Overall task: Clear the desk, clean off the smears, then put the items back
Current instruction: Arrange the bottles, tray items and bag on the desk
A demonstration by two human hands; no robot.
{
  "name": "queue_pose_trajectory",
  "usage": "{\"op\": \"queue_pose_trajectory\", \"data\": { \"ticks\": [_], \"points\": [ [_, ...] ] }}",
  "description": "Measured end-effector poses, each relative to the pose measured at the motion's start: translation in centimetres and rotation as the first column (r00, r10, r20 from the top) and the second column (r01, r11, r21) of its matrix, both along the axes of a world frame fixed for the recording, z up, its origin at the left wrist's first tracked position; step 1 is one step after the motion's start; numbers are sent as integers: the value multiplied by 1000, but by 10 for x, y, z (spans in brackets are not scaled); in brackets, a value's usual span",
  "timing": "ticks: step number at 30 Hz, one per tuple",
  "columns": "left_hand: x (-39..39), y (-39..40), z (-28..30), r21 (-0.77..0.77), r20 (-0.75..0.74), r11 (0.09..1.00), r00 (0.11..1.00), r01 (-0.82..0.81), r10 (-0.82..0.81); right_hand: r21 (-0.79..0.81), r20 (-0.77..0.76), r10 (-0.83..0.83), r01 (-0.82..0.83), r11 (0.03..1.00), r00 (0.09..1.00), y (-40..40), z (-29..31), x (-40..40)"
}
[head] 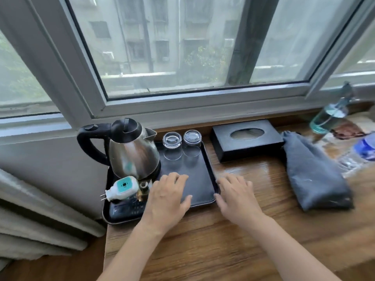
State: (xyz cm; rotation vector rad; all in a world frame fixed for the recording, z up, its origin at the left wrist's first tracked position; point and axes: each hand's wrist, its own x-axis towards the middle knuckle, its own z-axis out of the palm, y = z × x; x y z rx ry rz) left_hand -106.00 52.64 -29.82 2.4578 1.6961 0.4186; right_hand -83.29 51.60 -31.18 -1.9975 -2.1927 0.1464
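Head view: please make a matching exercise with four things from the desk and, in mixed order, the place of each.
Things:
1. kettle
2. two glasses
3. tissue box
4. grey pouch

Places:
A. on the desk, right of the tissue box
B. left part of the black tray
C. far edge of the tray, upside down
D. on the desk, just right of the tray

Pairs: 1-B, 2-C, 3-D, 4-A

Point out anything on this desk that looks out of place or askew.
The plug-in device lies on its side on the black tray, prongs sticking out past the tray's left edge, beside the kettle. The tray itself overhangs the desk's left edge. The two glasses stand upside down, which looks deliberate. Nothing looks spilled.
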Motion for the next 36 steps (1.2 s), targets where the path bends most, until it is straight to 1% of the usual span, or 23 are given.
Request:
{"op": "queue_pose_trajectory", "data": {
  "ticks": [4, 9, 13, 16, 19, 22, 26, 28, 30, 31, 33, 36],
  "points": [
    [41, 12, -1, -39, 37, 995, 995, 96, -95, -2, -26, -103, 103, 995, 994, -18, 6, 37],
    [99, 20, 5, -80, 97, 979, 979, 189, -181, 24, -43, -159, 160, 987, 986, -26, 15, 85],
    [148, 28, 11, -125, 138, 970, 972, 207, -190, 100, -71, -173, 180, 979, 982, -19, 24, 133],
    [193, 33, 17, -203, 228, 956, 960, 210, -162, 155, -110, -191, 207, 966, 975, -8, 36, 181],
    [246, 40, 20, -312, 336, 929, 938, 196, -85, 129, -129, -278, 295, 947, 952, 6, 41, 239],
    [300, 47, 20, -419, 406, 899, 912, 131, 56, 62, -137, -343, 354, 933, 929, 15, 38, 285],
    [355, 56, 15, -558, 417, 829, 874, 31, 248, 26, -184, -290, 299, 954, 939, 18, 25, 306],
    [373, 57, 15, -625, 391, 781, 866, 1, 312, 12, -165, -291, 297, 955, 942, 17, 18, 308],
    [386, 58, 14, -671, 386, 741, 845, -17, 369, -58, -127, -333, 328, 943, 934, 14, 13, 309],
    [391, 58, 13, -684, 396, 729, 826, -25, 400, -91, -112, -348, 339, 936, 931, 14, 11, 310],
    [397, 57, 11, -699, 455, 715, 756, -24, 470, -117, -124, -354, 340, 933, 927, 11, 8, 310],
    [403, 56, 6, -699, 581, 714, 603, 26, 547, -71, -215, -292, 283, 956, 932, 7, 6, 311]
  ]
}}
